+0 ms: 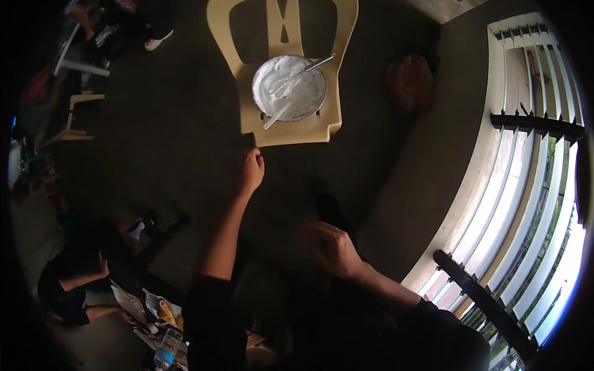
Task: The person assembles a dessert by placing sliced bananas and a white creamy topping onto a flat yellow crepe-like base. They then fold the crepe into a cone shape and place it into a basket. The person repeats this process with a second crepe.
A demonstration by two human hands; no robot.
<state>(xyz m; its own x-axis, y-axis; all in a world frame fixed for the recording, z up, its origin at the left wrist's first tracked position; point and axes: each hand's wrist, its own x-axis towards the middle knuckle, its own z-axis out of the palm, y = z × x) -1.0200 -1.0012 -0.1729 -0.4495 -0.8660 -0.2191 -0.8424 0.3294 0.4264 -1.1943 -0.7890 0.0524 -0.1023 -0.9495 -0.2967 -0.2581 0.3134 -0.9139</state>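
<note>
A white-filled metal bowl (298, 99) stands on the seat of a beige plastic chair (291, 133) in front of me. A metal utensil (318, 63) and a pale-handled utensil (277, 115) rest in its thick white cream (286, 67), their handles over the rim. Just below the seat's front left corner is my left hand (251, 169), its fingers curled closed; whether it touches the chair I cannot tell. Nearer my body, my right hand (337, 250) is bent inward with its fingers curled. Shadow and blur hide its fingertips and anything inside.
Louvred windows (520, 185) line the wall on my right. A reddish-orange bag (411, 81) lies near that wall. At lower left a person (77, 284) reaches toward a cluttered surface with a plastic bottle (167, 349). Other people and a wooden stool (77, 117) are farther left.
</note>
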